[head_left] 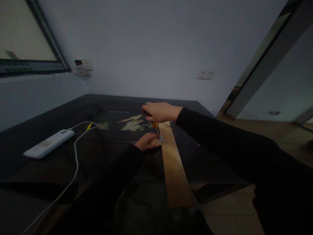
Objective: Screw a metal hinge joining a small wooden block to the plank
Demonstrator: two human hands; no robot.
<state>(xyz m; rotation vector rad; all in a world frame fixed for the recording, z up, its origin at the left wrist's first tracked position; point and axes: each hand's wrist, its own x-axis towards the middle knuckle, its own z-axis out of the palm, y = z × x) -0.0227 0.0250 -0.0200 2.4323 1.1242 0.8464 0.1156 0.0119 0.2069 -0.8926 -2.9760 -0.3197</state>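
Currently gripped: a screwdriver [155, 125] with an orange handle is clamped in the curled fingers of the right hand [160, 112], and its shaft is pointed downward.
Tip: it is set on a small metal hinge [160, 139].
Hinge: it is placed on the left edge of the board, toward its far end.
Board: a long wooden board [174, 173] is laid on the dark glass table [210, 160].
Left hand: the left hand [146, 142] is pressed against the board's left edge just beside the hinge, fingers together; whether anything is pinched cannot be told.
Left side: a white power bank [49, 143] with a white cable [76, 156] is laid well apart from both hands.
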